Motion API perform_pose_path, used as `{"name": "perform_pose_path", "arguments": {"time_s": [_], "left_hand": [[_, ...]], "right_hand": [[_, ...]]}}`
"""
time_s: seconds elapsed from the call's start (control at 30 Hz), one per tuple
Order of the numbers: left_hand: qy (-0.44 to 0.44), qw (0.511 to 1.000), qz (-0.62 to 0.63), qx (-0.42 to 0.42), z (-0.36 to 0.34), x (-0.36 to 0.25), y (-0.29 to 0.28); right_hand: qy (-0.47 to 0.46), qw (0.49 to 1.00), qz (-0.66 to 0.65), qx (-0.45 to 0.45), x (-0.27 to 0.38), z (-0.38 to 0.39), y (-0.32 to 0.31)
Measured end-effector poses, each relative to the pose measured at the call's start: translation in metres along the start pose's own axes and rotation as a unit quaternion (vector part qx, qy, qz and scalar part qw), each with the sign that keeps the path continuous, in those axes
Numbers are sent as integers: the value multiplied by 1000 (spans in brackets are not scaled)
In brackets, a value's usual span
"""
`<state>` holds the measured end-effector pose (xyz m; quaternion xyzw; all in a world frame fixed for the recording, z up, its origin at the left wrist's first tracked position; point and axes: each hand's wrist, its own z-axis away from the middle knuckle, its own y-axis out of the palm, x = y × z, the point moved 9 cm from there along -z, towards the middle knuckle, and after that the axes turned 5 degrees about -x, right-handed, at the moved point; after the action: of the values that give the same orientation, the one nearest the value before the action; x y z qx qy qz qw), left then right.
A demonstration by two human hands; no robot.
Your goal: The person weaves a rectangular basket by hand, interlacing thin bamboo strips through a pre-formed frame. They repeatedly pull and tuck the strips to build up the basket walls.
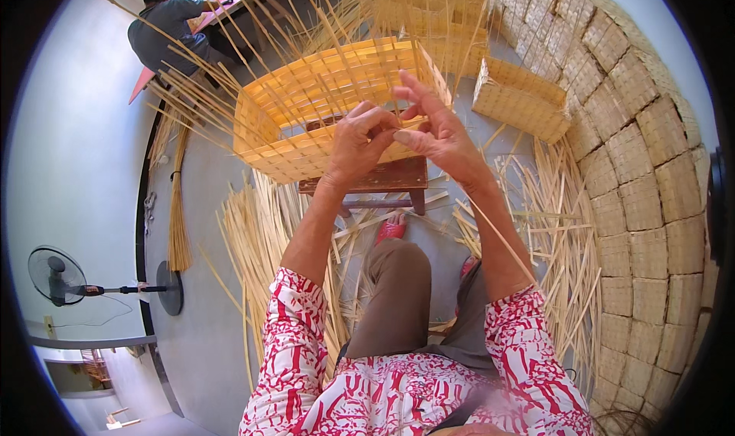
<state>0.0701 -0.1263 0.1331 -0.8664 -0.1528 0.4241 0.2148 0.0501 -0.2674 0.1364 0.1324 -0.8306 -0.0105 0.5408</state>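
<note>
An unfinished bamboo basket [287, 149], woven from yellow strips, rests on a low wooden stool [387, 177]. Long loose strip ends stick up and out from its rim. My left hand [360, 141] is at the near wall, fingers curled and closed in a pinch at the rim. Beside it, nearly touching, my right hand [440, 137] is at the near right corner, thumb and forefinger closed on a bamboo strip while other fingers are raised. A thin bamboo strip [501, 241] trails from the right hand along my right forearm. The fingers hide the exact spot they grip.
Loose bamboo strips [563, 244] cover the floor right, and more strips [256, 244] lie left. Woven baskets [517, 103] stand behind at right, beside a tall wall of stacked woven pieces [632, 199]. A broom [178, 222] and standing fan [57, 275] are left. Another person [168, 34] sits far left.
</note>
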Motion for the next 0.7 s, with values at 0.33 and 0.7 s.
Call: {"name": "perform_pose_path", "arguments": {"time_s": [0.33, 0.7], "left_hand": [[-31, 998, 52, 7, 1, 5, 7], [-75, 985, 156, -25, 1, 19, -3]], "right_hand": [[-111, 955, 72, -265, -12, 11, -80], [-44, 948, -27, -313, -12, 6, -89]]}}
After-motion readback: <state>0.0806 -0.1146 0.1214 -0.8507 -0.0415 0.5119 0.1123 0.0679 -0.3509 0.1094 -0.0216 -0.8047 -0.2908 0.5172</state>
